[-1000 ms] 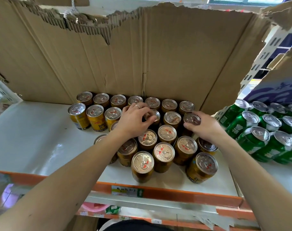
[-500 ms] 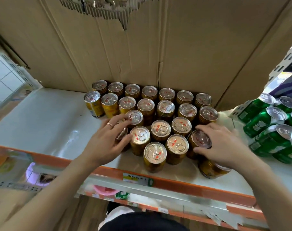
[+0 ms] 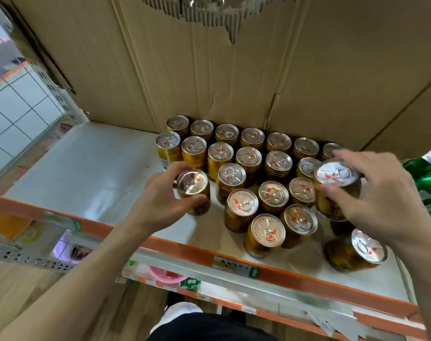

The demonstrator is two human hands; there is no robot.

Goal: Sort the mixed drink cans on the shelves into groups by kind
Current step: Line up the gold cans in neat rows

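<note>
Left hand (image 3: 160, 200): thumb and fingers curled round the upper wall of a gold can (image 3: 193, 190), which is held upright just left of the main block and apart from its neighbours; whether its base touches the shelf cannot be told. Right hand (image 3: 381, 200): fingers spread and bent over the rim of a second gold can (image 3: 337, 188), thumb on its near side; the can is upright, blurred, and appears raised above the cans around it at the block's right side. Cardboard sheet (image 3: 258, 70): brown, corrugated, creased vertically, torn ragged at the top, lining the rear of the bay. Shelf (image 3: 86, 163): flat white panel, glossy and scuffed. Gold cans (image 3: 248, 158): short cylinders with ribbed amber-gold walls and silver ring-pull lids bearing red marks; upright in close rows against the cardboard, looser toward the front; side printing too small to read. Green cans (image 3: 428, 183): glossy, at the far right edge, blurred and partly cut off. Orange strip (image 3: 160, 242): smooth painted front lip of the shelf. Lone can (image 3: 357, 249): gold, same kind, near the front right corner, apart from the block. Price label (image 3: 231, 264): small white and green tag on the strip, writing illegible.
</note>
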